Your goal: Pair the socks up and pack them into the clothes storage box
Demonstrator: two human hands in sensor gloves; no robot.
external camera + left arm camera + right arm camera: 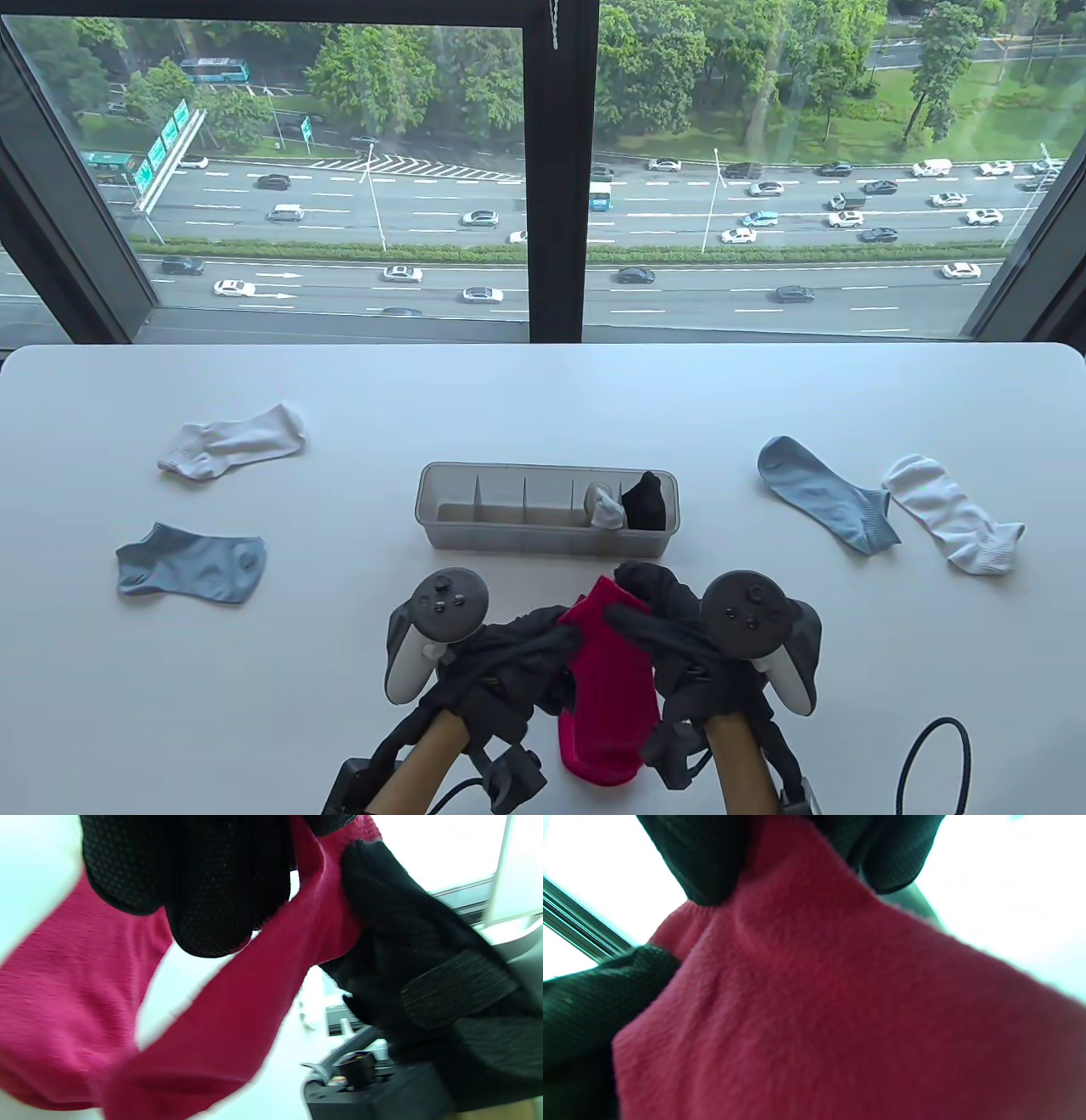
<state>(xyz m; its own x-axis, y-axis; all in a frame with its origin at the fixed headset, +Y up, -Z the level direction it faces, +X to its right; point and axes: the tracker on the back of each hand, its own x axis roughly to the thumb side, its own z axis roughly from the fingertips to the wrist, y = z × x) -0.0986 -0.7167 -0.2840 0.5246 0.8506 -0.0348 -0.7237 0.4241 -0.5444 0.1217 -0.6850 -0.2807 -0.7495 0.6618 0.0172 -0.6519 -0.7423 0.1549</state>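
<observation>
Red sock: hanging just in front of the clothes storage box, left hand and right hand both pinching its upper edge. Box: rolled white pair and black pair sitting in its right-end compartments. Light-blue sock and white sock lying left of box; another light-blue sock and white sock lying right.

Red sock lifted near storage box; blue, white socks flat on table.
</observation>
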